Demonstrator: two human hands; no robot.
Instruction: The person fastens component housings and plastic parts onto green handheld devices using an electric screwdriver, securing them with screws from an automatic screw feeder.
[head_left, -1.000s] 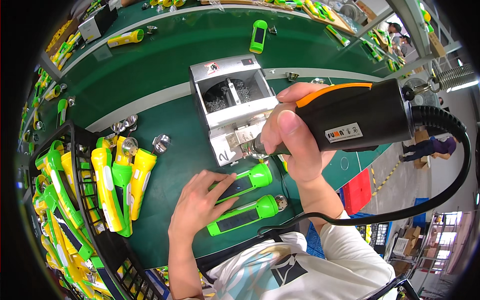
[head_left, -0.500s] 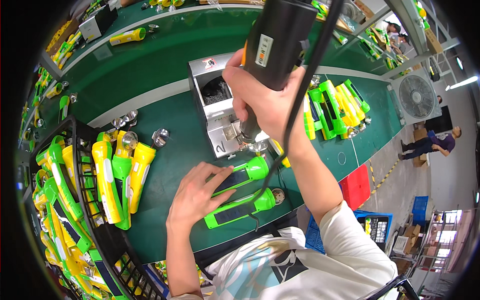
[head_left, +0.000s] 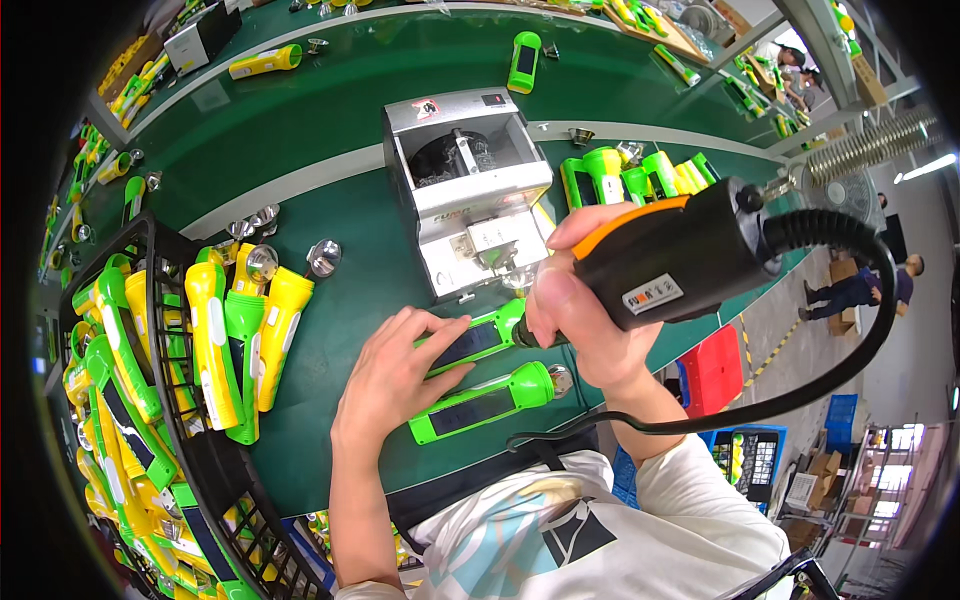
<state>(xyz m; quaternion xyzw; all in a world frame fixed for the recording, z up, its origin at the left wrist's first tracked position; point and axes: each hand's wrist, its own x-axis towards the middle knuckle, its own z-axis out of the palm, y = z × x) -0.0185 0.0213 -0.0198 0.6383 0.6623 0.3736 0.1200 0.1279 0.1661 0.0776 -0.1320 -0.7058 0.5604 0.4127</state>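
Note:
My right hand is wrapped round a black and orange electric screwdriver, held tilted, its tip at the head end of a green flashlight. My left hand grips that flashlight's body, fingers on the far side and thumb on the near side, pressing it to the table. Nearer to me lies a second green flashlight, dark panel up, with a silver reflector at its head. Beyond my hands stands a silver screw feeder. Whether the tip touches a screw is hidden.
A black basket full of yellow and green flashlights stands at the left, more flashlights beside it. Another group lies right of the feeder. The screwdriver's black cable loops at the right, below a coil spring.
My right hand has brought the screwdriver back from the feeder to the flashlight's head, tilting it over to the right. My left hand stays on the same flashlight.

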